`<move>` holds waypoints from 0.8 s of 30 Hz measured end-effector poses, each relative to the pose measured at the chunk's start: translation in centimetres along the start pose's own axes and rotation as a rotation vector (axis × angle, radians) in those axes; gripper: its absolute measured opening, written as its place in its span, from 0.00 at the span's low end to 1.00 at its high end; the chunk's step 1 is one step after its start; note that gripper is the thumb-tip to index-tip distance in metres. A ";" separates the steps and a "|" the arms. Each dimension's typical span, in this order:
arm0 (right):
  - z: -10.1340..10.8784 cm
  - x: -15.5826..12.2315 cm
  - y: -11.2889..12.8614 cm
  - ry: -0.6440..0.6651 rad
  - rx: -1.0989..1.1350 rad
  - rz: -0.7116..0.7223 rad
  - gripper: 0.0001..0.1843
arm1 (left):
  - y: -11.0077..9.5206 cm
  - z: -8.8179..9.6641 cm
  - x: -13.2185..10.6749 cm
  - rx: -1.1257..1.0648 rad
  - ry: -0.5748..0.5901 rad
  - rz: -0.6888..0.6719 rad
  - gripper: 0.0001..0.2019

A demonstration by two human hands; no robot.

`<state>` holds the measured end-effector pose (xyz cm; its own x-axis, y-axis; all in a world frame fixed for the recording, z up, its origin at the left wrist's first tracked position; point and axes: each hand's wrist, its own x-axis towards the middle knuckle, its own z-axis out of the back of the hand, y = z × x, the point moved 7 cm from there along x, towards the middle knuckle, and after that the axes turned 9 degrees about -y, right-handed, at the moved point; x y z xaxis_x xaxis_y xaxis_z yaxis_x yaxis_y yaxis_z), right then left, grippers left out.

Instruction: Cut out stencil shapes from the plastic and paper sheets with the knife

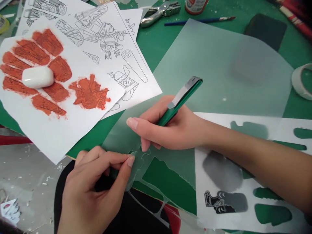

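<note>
Nearest the lens, the left hand (95,191) pinches the cut edge of the translucent sheet (219,68) on the green mat (156,42). Closed around a green craft knife (179,100), the right hand (170,128) slants it from upper right down to lower left, its tip, probably on the sheet, hidden by fingers.

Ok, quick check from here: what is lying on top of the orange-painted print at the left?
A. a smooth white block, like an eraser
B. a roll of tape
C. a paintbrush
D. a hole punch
A: a smooth white rounded block rests on the orange-painted print, while the hole punch, paintbrush and tape roll lie elsewhere on the green mat.
</note>
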<state>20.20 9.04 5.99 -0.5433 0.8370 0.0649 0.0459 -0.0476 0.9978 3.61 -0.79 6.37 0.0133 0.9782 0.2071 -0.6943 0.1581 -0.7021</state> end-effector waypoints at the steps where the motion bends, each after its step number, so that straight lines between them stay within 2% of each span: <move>1: 0.0 0.0 0.1 0.001 0.001 0.004 0.30 | 0.0 0.0 0.0 0.004 0.003 -0.001 0.09; 24: 0.0 -0.1 0.5 0.006 -0.067 0.063 0.28 | 0.0 0.2 0.0 0.019 -0.001 0.037 0.08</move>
<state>20.30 8.91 6.49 -0.5463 0.8278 0.1273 0.0236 -0.1367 0.9903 3.47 -0.81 6.57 -0.0135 0.9833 0.1817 -0.7077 0.1190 -0.6964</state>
